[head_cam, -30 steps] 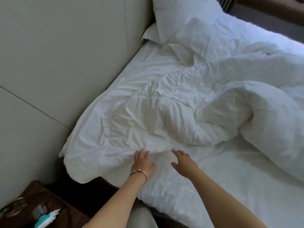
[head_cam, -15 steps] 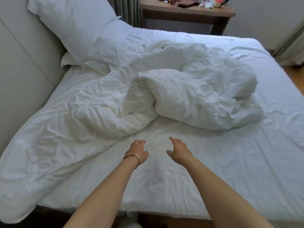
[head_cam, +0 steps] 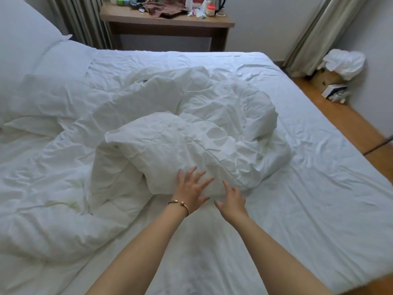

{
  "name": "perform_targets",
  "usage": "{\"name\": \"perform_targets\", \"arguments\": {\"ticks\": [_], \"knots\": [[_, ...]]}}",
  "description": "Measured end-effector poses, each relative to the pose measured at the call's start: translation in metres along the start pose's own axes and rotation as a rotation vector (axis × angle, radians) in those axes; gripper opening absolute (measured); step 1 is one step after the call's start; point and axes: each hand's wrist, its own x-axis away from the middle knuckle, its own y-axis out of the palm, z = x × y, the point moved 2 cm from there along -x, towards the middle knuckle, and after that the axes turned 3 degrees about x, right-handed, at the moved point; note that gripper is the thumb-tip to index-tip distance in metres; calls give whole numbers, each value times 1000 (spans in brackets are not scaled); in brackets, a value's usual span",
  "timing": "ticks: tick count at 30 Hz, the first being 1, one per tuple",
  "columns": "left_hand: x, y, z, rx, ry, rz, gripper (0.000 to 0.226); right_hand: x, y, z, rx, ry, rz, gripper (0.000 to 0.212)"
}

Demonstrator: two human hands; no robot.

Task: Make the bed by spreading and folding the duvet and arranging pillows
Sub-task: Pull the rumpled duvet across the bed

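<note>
A crumpled white duvet lies heaped in the middle of the bed, trailing off toward the left edge. My left hand, with a gold bracelet at the wrist, has its fingers spread and reaches the near fold of the heap. Just to its right, my right hand hovers with fingers spread at the same fold, holding nothing. Two white pillows lean at the head of the bed, far left.
A wooden side table cluttered with several small items stands beyond the bed, curtains on either side. On the wooden floor at the right, a box with a white bag sits in the corner.
The view has swung right, from the bed's left edge to its middle. Both hands left the duvet's edge and moved forward to the heaped fold, fingers spreading.
</note>
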Motion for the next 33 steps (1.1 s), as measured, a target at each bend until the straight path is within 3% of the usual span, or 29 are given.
{"name": "perform_targets", "arguments": {"ticks": [4,7,9,13,15,19,21,23,25,26,28,31,33], "knots": [[-44,-2,-25,-267,-142,-110,98,-33,-17,-5,28,19,-13,101],[-64,3,-64,-343,-265,-166,79,-60,-24,-13,64,40,-30,119],[-67,12,-94,-274,-366,-217,61,-79,-20,-17,59,53,-29,126],[-69,42,-136,-99,-455,-205,44,-125,3,-26,120,-33,-88,123],[-74,59,-152,-38,-448,-180,50,-153,21,-31,212,-119,-136,119],[-72,84,-175,40,-369,-165,90,-202,63,-25,367,-188,-205,118],[-76,90,-180,28,-361,-201,88,-220,76,-19,384,-203,-176,109],[-82,85,-171,-26,-353,-240,66,-225,81,-15,326,-225,-112,82],[-87,74,-154,-100,-286,-272,43,-210,74,-9,166,-358,40,51],[-87,59,-147,-93,-241,-280,36,-200,62,-9,60,-428,119,45],[-90,3,-146,6,-222,-177,34,-194,15,-38,-113,-545,290,43],[-138,-115,-177,-14,-366,333,32,-231,-81,-152,-278,-669,586,40],[-180,-191,-194,-91,-601,599,41,-253,-138,-227,-360,-678,648,46]]}}
